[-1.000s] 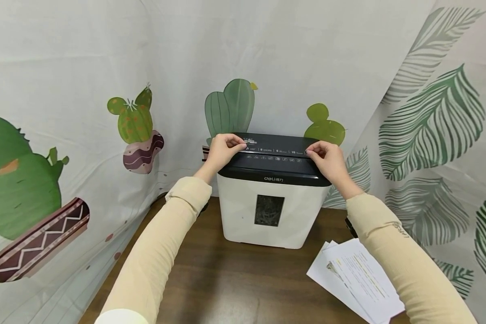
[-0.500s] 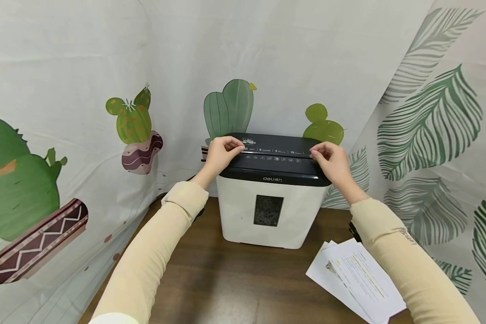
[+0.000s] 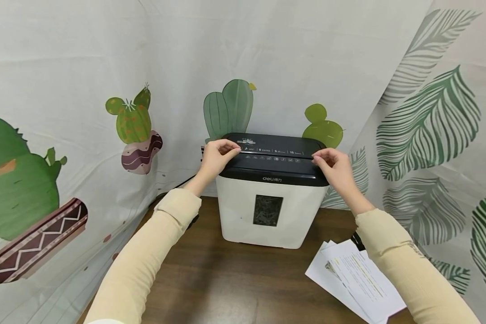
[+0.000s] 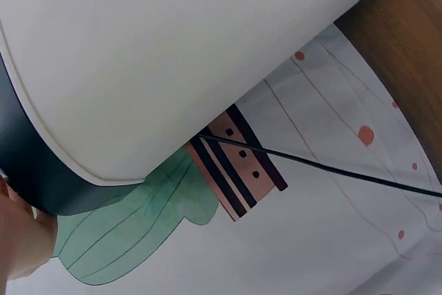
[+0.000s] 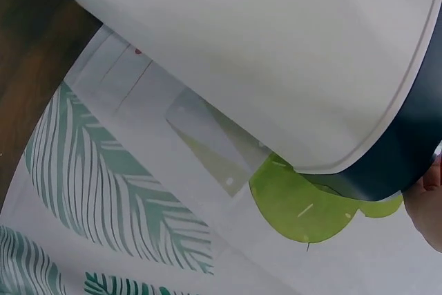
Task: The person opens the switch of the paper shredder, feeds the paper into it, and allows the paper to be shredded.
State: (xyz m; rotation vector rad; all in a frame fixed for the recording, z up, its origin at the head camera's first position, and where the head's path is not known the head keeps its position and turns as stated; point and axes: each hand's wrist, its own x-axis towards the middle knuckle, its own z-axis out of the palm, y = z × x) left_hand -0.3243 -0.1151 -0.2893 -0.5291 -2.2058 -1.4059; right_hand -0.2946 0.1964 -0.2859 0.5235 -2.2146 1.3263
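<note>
A paper shredder with a white bin (image 3: 238, 209) and a black top (image 3: 271, 164) stands against the curtain. My left hand (image 3: 218, 157) is at the left end of the top, thumb and fingertips close together and loosely bent beside the feed slot. At the other end, my right hand (image 3: 335, 166) has its thumb and forefinger tips close together near the slot's right end. No sheet shows between the fingers of either hand or in the slot. Both wrist views show the hands, my left hand (image 4: 24, 236) and my right hand (image 5: 425, 205), at the corners of the black top.
Several printed sheets (image 3: 360, 279) lie overlapped on the brown table (image 3: 243, 283), to the right of the shredder. A black power cord (image 4: 324, 166) runs out behind the shredder's left side. The patterned curtain (image 3: 178, 58) hangs close behind and along both sides.
My hands have drawn slightly apart, the left going left and the right going right, both a little nearer to me. The shredder and the sheets have stayed in place.
</note>
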